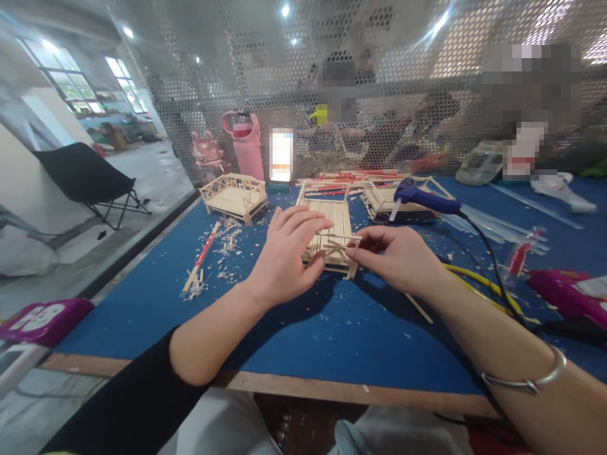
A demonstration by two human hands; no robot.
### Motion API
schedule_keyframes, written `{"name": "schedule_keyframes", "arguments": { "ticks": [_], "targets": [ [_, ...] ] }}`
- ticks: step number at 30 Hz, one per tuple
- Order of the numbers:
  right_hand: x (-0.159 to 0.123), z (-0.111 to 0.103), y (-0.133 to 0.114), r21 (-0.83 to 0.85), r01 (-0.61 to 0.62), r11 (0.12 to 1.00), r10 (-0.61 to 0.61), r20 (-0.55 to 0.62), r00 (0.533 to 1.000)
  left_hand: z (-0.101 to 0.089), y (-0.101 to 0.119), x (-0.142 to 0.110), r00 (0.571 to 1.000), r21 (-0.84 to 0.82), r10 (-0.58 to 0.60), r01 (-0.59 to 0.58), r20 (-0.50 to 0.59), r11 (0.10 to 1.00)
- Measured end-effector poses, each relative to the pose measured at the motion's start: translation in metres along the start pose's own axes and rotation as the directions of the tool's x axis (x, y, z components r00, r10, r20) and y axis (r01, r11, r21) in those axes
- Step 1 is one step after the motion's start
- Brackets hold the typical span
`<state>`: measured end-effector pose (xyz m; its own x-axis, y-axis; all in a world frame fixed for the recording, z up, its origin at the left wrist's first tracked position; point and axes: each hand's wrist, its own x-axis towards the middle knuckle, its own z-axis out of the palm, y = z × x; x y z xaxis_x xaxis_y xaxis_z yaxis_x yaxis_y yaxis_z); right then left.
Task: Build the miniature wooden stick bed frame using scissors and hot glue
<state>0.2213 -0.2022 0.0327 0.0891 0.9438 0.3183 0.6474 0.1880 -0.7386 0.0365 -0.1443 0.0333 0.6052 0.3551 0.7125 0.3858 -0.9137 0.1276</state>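
Observation:
A miniature bed point(334, 218) built from thin wooden sticks stands before me on the blue table. Over its near left corner curves my left hand point(291, 253), fingers stretched and thumb apart. Whether the fingertips touch the bed is hard to see. My right hand point(398, 256) pinches the right end of a small stick railing point(336, 242) between thumb and fingers, at the near end of the bed. It cannot be told whether this railing is fixed to the frame. My fingers hide parts of both.
Another stick bed point(234, 197) stands left, a third point(379, 199) right, with a blue glue gun point(427, 197) on it. Its black cord runs past a yellow cable point(474, 287). A lit phone point(281, 155), pink bottle holder point(246, 145) and perforated metal screen point(227, 82) are behind. Shavings point(230, 240) lie left.

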Motion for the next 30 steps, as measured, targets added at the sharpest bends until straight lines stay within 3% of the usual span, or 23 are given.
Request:
{"name": "schedule_keyframes", "arguments": {
  "ticks": [3, 13, 22, 30],
  "targets": [
    [0.000, 0.001, -0.001, -0.002, 0.020, 1.000, -0.020, -0.034, 0.999, 0.001, 0.001, 0.000, 1.000, -0.002, -0.014, 0.014, -0.005, 1.000],
    [0.000, 0.011, 0.005, 0.181, 0.109, 0.978, -0.080, -0.160, 0.984, 0.003, 0.004, -0.001, 0.984, -0.014, -0.113, 0.116, 0.136, 0.993],
    [0.001, 0.015, 0.008, 0.357, 0.101, 0.928, -0.036, -0.185, 0.982, 0.002, 0.005, 0.001, 0.986, -0.045, -0.122, 0.128, 0.110, 0.991],
    [0.001, 0.021, 0.005, 0.429, 0.121, 0.895, -0.040, -0.193, 0.980, -0.001, 0.013, 0.004, 0.978, 0.025, -0.112, 0.110, 0.176, 0.994]
  ]
}}
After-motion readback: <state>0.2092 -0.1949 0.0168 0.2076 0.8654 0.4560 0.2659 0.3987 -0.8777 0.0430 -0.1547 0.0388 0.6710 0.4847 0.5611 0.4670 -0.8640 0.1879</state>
